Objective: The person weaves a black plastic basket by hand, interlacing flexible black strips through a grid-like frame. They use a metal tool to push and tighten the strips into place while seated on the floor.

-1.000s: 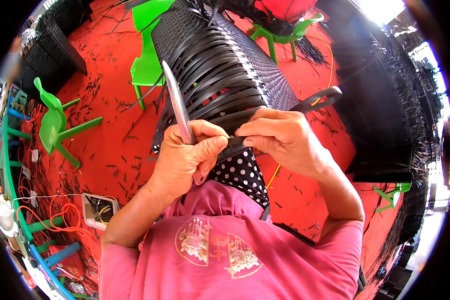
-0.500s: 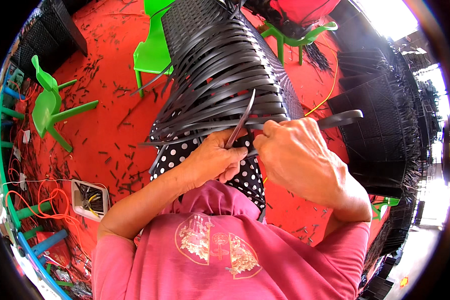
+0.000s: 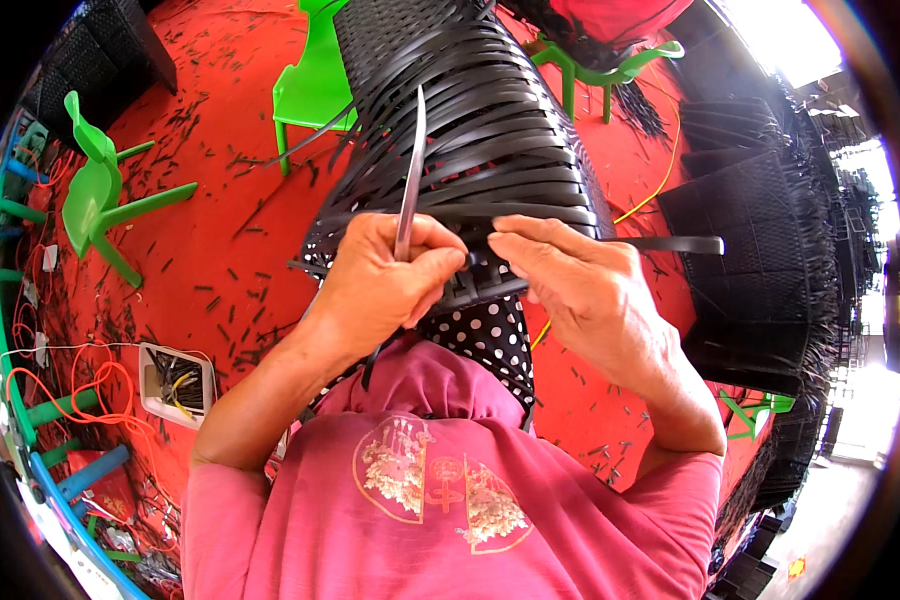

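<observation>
Across my lap lies a black woven panel (image 3: 490,130) of flat plastic strips, its near edge reaching my polka-dot apron (image 3: 485,335). My left hand (image 3: 385,270) is closed round a long, slightly curved, tapered metal tool (image 3: 412,175), whose pointed end sticks up over the strips. That hand's thumb and forefinger also pinch at the panel's near edge. Opposite it, my right hand (image 3: 590,280) has its fingers pressed together on a black strip at the same edge; its thumb is mostly hidden. One strip end (image 3: 695,244) juts out to the right beyond the panel.
Green plastic chairs stand at the left (image 3: 98,195) and beyond the panel (image 3: 310,95). A white bin (image 3: 150,385) of black scraps sits by orange cables (image 3: 120,400). Black woven pieces (image 3: 760,220) line the right. Offcuts litter the red floor (image 3: 220,200); another person is at the top.
My left hand has moved left and up, and the tool now points more upright. My right hand has loosened from a fist into straighter fingers. The jutting strip end has dropped slightly.
</observation>
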A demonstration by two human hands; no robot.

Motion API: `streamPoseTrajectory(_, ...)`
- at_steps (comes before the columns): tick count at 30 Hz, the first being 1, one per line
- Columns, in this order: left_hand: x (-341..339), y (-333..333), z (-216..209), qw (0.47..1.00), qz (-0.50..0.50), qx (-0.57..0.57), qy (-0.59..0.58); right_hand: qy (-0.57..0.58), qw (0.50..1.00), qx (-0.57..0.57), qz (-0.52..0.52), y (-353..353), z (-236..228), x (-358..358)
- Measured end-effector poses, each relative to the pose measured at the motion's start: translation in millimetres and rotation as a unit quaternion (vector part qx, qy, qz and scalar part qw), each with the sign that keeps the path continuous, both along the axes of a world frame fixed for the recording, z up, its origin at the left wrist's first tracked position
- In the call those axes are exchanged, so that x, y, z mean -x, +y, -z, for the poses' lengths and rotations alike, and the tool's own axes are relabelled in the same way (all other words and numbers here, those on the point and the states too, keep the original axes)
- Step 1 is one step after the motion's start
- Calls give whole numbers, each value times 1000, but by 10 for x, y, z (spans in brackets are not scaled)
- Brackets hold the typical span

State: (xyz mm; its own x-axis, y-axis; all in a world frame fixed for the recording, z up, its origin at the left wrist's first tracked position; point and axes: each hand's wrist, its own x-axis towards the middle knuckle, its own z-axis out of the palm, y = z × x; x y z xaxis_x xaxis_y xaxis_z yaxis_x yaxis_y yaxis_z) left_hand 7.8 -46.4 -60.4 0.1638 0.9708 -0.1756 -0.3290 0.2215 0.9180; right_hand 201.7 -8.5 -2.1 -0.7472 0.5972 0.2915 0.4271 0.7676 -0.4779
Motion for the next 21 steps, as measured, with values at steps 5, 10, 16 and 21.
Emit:
streamPoseTrajectory(5, 80, -167, 2, 999, -1, -41, 6, 14, 977, 210, -41, 100, 185, 75)
streamPoseTrajectory(10, -30, -237, 432, 998, -35, 49, 19, -3, 992, 108, 70, -30, 75, 128)
streamPoseTrajectory(16, -131, -107, 568, 994, 53, 96, -14, -271, 960, -69, 22, -27, -16, 239)
streamPoseTrajectory(21, -128, 14, 541, 983, 104, 139, -55, -318, 947, -20, -48, 50, 103, 285)
